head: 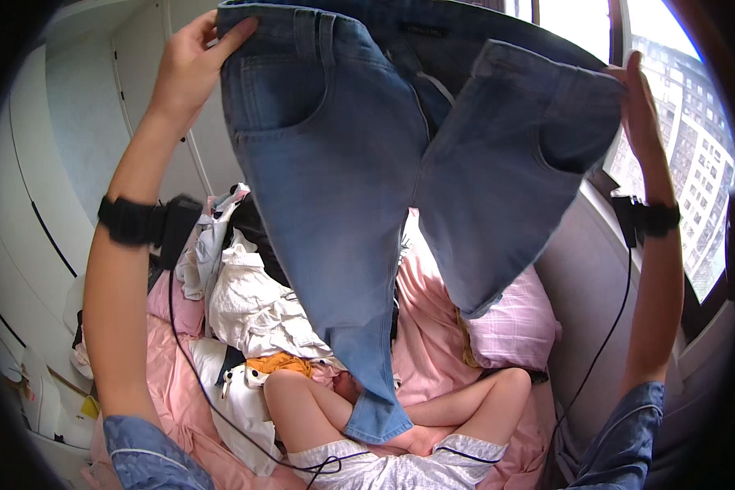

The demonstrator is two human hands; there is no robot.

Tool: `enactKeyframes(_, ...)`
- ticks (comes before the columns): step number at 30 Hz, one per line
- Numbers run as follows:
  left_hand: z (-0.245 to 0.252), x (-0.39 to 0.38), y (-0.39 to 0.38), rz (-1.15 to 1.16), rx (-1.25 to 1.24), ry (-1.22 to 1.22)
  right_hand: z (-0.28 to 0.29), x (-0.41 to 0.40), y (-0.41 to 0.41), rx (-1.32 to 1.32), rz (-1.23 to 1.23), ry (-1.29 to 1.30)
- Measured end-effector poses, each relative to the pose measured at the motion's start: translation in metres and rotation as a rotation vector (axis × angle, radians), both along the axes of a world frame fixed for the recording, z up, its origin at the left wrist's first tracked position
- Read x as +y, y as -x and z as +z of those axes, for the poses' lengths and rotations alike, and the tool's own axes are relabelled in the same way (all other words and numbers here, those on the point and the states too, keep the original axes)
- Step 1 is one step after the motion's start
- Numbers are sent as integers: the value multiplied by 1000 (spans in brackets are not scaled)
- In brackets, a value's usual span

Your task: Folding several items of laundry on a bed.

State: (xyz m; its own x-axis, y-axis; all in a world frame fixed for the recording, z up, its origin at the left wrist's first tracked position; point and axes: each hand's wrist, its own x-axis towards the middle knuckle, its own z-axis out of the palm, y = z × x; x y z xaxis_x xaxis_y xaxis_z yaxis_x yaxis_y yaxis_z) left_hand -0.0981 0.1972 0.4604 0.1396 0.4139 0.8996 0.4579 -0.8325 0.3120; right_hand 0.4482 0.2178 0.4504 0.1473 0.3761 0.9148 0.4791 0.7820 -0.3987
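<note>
A pair of blue denim jeans [324, 184] hangs spread out in the air before me, front side towards me, its waistband open at the top. My left hand [199, 55] pinches the waistband's left end between thumb and fingers. At the other end, my right hand [640, 104] holds the waist near the side seam, its fingers partly hidden behind the denim. One trouser leg reaches down to my crossed legs, its hem lying over my shin and foot. The other leg looks shorter, its lower part folded or hanging out of sight behind.
White clothes [257, 306] and other garments lie heaped on the pink bedding [165, 367]. An orange cloth [282, 362] lies near my knee, a pink checked pillow [511, 324] on the right. White cabinets [43, 184] stand left, a window [680, 122] is at right. Cables run from both wrist devices.
</note>
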Motion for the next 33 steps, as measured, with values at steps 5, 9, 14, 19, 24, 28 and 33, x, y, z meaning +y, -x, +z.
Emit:
enactKeyframes(5,-48,-88,-13,-159,-69,92,-26,-81,-32,-133,567,399)
enactKeyframes(9,-152,-115,10,-240,-80,382,-150,-74,-23,-259,551,529)
enactKeyframes(14,-359,-109,14,-61,-122,970,-358,-70,61,75,313,1361)
enactKeyframes(19,-519,-101,12,342,505,1105,-481,-57,119,-832,232,1787)
enactKeyframes(24,-472,-92,-54,536,892,575,-500,-64,134,-905,101,718)
enactKeyframes(28,-491,-64,-96,-73,877,817,-498,-54,163,-864,584,771)
enactKeyframes(33,-578,-42,-122,9,1054,1043,-577,-48,180,-833,637,886)
